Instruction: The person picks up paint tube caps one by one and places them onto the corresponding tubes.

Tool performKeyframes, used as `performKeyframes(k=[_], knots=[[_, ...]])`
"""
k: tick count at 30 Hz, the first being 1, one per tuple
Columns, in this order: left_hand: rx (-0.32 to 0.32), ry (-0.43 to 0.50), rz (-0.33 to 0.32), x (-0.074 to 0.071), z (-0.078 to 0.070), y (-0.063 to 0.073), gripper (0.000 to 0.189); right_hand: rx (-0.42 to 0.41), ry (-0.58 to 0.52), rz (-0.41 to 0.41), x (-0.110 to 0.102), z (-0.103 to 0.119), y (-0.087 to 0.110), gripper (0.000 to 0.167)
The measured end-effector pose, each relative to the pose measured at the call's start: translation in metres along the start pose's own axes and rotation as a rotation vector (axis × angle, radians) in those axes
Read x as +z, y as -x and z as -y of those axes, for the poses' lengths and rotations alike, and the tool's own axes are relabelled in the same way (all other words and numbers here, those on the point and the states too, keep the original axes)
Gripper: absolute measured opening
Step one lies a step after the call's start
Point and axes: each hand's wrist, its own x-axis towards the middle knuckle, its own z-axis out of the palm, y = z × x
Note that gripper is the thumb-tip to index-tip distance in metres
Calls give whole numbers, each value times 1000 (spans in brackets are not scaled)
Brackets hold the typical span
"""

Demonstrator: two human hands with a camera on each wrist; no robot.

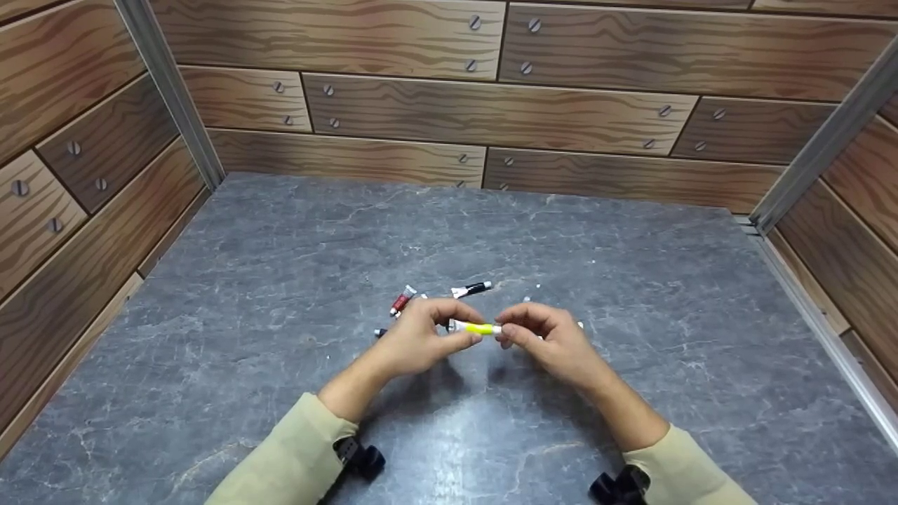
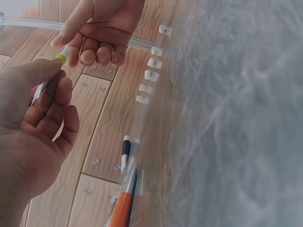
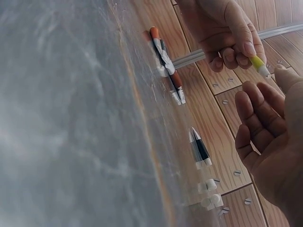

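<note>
My left hand (image 1: 424,337) pinches a small paint tube (image 1: 479,328) with a yellow band, between thumb and fingers. The tube lies level above the table, its white cap (image 1: 497,330) toward the right. At that cap my right hand (image 1: 551,344) has its thumb and fingertips, which appear to pinch it. In the right wrist view the cap (image 3: 263,72) shows at the right fingertips, while its contact with the thumb is hard to make out. The remaining right fingers are loosely bent.
Beyond the hands lie a red paint tube (image 1: 402,300) and a black paint tube (image 1: 471,289). A dark tube end (image 1: 380,332) shows beside the left wrist. Several small white pieces (image 2: 151,74) stand in a row on the table. Wood-patterned walls (image 1: 400,105) enclose the grey tabletop (image 1: 280,252).
</note>
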Motion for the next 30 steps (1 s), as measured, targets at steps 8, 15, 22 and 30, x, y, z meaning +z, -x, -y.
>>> performKeyframes(k=[8, 15, 22, 30], knots=[[7, 4, -1, 0, 2, 0, 16, -72, -42, -39, 1, 0, 0, 28], [13, 5, -1, 0, 2, -1, 17, -85, -56, -42, 2, 0, 0, 26], [3, 3, 1, 0, 0, -1, 17, -93, -39, -47, 1, 0, 0, 20], [5, 14, 8, 0, 2, -1, 17, -118, -25, -54, 1, -1, 0, 15]])
